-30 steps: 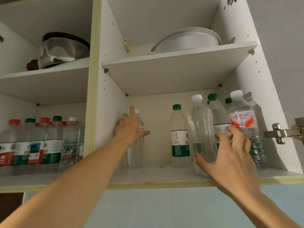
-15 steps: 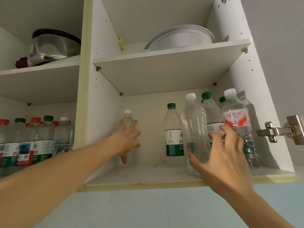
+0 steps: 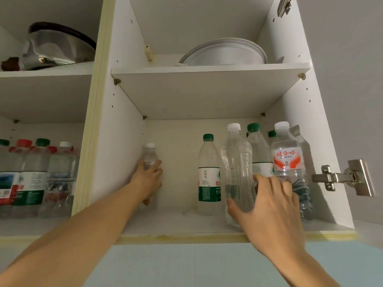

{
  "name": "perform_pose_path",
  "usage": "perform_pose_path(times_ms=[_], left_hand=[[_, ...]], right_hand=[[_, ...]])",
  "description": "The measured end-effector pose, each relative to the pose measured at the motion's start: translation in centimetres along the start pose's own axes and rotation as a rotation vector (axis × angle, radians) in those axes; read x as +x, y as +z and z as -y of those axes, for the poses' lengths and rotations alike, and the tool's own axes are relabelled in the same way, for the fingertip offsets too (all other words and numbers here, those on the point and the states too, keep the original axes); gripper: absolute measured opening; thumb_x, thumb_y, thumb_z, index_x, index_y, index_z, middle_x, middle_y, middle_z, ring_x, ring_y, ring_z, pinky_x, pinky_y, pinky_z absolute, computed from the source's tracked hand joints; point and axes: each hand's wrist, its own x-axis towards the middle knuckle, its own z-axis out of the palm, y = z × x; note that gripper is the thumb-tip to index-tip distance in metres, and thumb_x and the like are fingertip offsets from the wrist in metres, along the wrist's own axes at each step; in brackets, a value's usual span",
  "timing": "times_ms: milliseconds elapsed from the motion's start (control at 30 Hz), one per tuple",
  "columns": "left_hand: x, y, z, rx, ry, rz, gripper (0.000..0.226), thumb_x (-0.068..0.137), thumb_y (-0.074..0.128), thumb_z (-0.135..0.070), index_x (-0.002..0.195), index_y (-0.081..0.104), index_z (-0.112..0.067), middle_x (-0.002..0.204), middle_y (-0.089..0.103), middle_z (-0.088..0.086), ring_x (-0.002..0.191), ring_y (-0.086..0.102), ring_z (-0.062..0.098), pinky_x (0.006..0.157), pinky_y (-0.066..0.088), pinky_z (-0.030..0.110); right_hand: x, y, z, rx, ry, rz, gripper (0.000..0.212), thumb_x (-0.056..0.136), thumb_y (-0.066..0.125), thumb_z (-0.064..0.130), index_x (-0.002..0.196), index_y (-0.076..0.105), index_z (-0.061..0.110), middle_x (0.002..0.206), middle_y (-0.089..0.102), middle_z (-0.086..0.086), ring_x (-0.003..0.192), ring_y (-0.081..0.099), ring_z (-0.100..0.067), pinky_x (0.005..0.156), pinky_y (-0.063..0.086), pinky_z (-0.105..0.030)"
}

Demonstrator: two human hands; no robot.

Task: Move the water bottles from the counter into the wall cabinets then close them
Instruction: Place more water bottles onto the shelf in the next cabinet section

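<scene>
Left hand grips small bottle upright at the left wall of the cabinet. Right hand grasps clear bottle, standing near the shelf's front edge.

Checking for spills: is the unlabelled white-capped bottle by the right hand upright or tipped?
Upright: the unlabelled bottle stands base-down on the lower shelf, white cap on top, the right hand holding it.

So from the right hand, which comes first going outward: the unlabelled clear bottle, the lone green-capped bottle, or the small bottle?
1. Unlabelled clear bottle, under the right hand.
2. Lone green-capped bottle, mid-shelf.
3. Small bottle, far left, held by the left hand.
</scene>
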Motion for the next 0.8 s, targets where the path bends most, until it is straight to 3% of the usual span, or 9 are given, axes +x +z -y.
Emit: perform_pose_path(times_ms=[100,200,300,367,433,533,633,700,800], left_hand=[[-0.4,-0.4,-0.1,-0.210,-0.024,-0.074,0.069,0.089,0.070,-0.045,0.150,0.043,-0.025,0.162,0.021,0.013,0.156,-0.003,0.033,0.117,0.016,0.068],[-1.6,-2.3,-0.3,-0.750,-0.042,-0.266,0.059,0.094,0.065,-0.040,0.148,0.047,-0.023,0.157,0.032,0.009,0.149,0.024,0.028,0.118,0.029,0.051],[-4.2,-4.9,-0.6,-1.314,-0.040,-0.533,0.049,0.095,0.064,-0.044,0.139,0.056,-0.024,0.137,0.054,-0.001,0.117,0.056,0.013,0.097,0.049,0.032],[-6.4,-6.9,-0.7,-1.664,0.078,-0.495,0.056,0.090,0.068,-0.052,0.138,0.054,-0.027,0.126,0.060,-0.006,0.104,0.064,0.008,0.088,0.059,0.032],[-8.2,-8.5,-0.9,-1.910,0.193,-0.370,0.069,0.083,0.073,-0.056,0.141,0.046,-0.030,0.122,0.060,-0.006,0.105,0.067,0.011,0.086,0.062,0.036],[-9.2,-9.8,-1.9,-2.045,0.250,-0.280,0.072,0.082,0.076,-0.050,0.142,0.040,-0.031,0.123,0.064,-0.001,0.108,0.069,0.015,0.088,0.062,0.041],[-8.9,-9.0,-2.2,-2.078,0.205,-0.335,0.067,0.084,0.079,-0.042,0.140,0.043,-0.033,0.116,0.071,0.001,0.099,0.074,0.016,0.078,0.064,0.041],[-8.7,-7.5,-1.6,-2.070,0.141,-0.357,0.067,0.082,0.079,-0.043,0.139,0.045,-0.035,0.111,0.072,-0.001,0.093,0.074,0.011,0.069,0.062,0.030],[-8.1,-5.4,-0.8,-2.036,0.040,-0.361,0.067,0.084,0.079,-0.041,0.140,0.043,-0.037,0.117,0.068,-0.005,0.097,0.071,0.010,0.073,0.061,0.030]], right_hand=[[-0.1,-0.2,0.1,0.037,0.000,0.003,0.078,0.078,0.056,0.072,0.132,0.054,0.015,0.116,0.060,0.000,0.115,0.047,-0.024,0.096,0.039,-0.041],[-0.2,-0.4,0.2,0.051,-0.012,-0.001,0.071,0.079,0.060,0.068,0.127,0.059,0.016,0.111,0.064,0.001,0.111,0.052,-0.023,0.094,0.038,-0.040],[-0.1,-0.8,0.4,0.082,-0.039,0.013,0.066,0.083,0.061,0.065,0.126,0.061,0.016,0.113,0.068,0.002,0.112,0.057,-0.024,0.097,0.038,-0.042],[0.1,-1.1,1.0,0.115,-0.044,0.084,0.064,0.086,0.058,0.066,0.129,0.060,0.019,0.112,0.068,0.004,0.111,0.057,-0.021,0.100,0.036,-0.042],[0.4,-1.2,2.0,0.184,-0.055,0.179,0.057,0.087,0.056,0.066,0.128,0.060,0.026,0.111,0.067,0.009,0.110,0.057,-0.016,0.102,0.036,-0.041],[0.8,-1.3,4.5,0.405,-0.096,0.318,0.035,0.088,0.062,0.058,0.113,0.065,0.034,0.091,0.065,0.016,0.091,0.060,-0.012,0.085,0.047,-0.035],[1.7,-0.8,6.3,0.568,-0.101,0.530,0.034,0.090,0.065,0.048,0.122,0.064,0.036,0.089,0.066,0.018,0.080,0.060,0.003,0.068,0.045,-0.014],[2.5,-0.1,6.8,0.559,-0.101,0.612,0.052,0.089,0.067,0.050,0.138,0.056,0.035,0.121,0.064,0.011,0.109,0.060,-0.004,0.089,0.050,-0.022],[4.1,0.7,7.3,0.518,-0.007,0.504,0.075,0.088,0.069,0.045,0.153,0.038,0.026,0.149,0.041,0.001,0.138,0.039,-0.021,0.112,0.040,-0.040]])
